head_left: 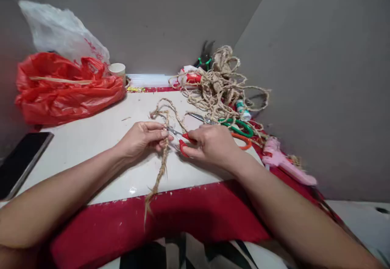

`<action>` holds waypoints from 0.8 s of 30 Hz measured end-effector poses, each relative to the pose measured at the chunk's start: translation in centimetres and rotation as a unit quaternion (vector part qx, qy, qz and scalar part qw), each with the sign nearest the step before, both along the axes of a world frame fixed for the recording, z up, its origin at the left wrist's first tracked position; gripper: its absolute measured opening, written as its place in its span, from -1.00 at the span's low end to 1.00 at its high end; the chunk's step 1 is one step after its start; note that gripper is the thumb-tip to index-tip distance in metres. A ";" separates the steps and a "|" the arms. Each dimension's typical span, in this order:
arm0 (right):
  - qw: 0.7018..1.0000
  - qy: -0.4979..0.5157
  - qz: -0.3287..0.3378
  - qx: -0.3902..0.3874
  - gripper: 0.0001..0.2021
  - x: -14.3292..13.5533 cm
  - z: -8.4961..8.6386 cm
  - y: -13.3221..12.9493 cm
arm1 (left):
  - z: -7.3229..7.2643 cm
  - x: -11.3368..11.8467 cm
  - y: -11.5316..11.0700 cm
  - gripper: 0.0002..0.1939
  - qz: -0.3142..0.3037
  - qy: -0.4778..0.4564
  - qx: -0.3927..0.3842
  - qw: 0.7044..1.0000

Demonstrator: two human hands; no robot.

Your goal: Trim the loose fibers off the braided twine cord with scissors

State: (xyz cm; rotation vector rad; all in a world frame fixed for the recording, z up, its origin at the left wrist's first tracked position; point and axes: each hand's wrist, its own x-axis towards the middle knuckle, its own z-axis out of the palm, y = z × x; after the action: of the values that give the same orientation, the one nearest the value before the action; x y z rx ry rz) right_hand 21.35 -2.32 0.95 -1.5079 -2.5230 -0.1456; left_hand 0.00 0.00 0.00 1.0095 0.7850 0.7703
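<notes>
My left hand (145, 137) pinches a braided straw-coloured rope (163, 165) between thumb and fingers. The rope's frayed tail hangs down over the front edge of the white board, and its other part loops away behind my hands. My right hand (210, 144) is closed around the red handles of small scissors (178, 133). Their blades are apart and reach to the rope beside my left fingertips; whether they touch it I cannot tell. Just beyond my right hand lie larger scissors with green and orange handles (243, 129).
A tangled heap of rope (224, 82) fills the back right, near dark pliers (207, 53). A pink glue gun (284, 161) lies at the right edge. Leftward are a red plastic bag (70, 94), a paper cup (117, 70) and a phone (24, 161) on the white board (100, 139).
</notes>
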 end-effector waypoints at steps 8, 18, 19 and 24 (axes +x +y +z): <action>0.999 0.030 0.011 -0.043 -0.63 0.2 0.0 0.2 | 0.2 0.2 0.3 -0.93 0.013 -0.004 -0.027 1.000; 0.998 0.017 0.051 -0.032 -0.63 0.6 -0.2 0.5 | -0.3 -0.2 0.4 -0.92 0.017 -0.014 -0.032 0.999; 0.998 0.022 0.055 -0.030 -0.63 0.7 -0.2 0.5 | -0.3 -0.2 0.4 -0.91 0.021 -0.015 -0.030 0.999; 0.996 0.075 0.031 -0.037 -0.66 0.8 0.0 0.5 | -0.2 -0.1 0.5 -0.86 0.050 0.008 0.019 0.999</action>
State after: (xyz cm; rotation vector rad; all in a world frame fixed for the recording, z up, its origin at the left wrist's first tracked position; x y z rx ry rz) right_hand 22.15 -1.78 0.91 -1.4084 -2.4771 0.0684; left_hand -0.10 0.47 -0.25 1.0185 0.8414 0.8663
